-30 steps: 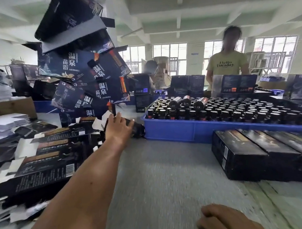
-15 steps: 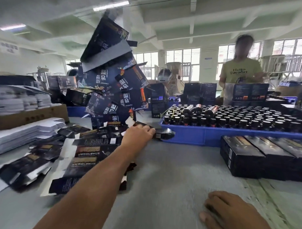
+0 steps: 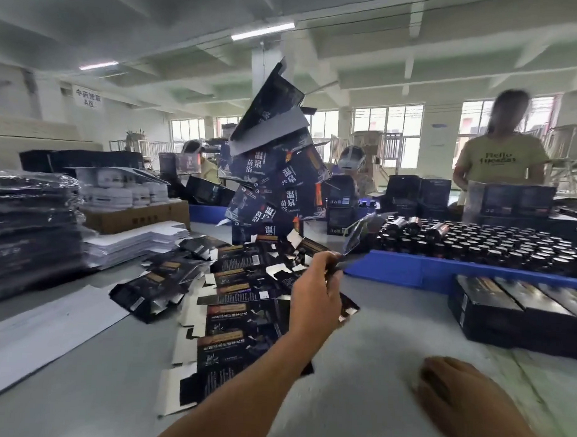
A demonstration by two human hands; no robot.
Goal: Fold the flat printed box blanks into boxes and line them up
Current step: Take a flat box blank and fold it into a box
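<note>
The left hand [image 3: 315,296] reaches out over the grey bench [image 3: 357,368], its grip pinching one flat box blank [image 3: 358,237] by a corner. The blank is dark, glossy, blurred, and lifted off the heap toward the blue tray [image 3: 409,271] at the far side. Below the forearm, loose blanks [image 3: 241,301] lie fanned flat, dark navy with gold bands, fine white print and pale flaps. Behind them, folded boxes [image 3: 275,172] lean in a crooked tower. The right hand [image 3: 454,387] rests on the near edge, fingers loosely curled, holding nothing.
</note>
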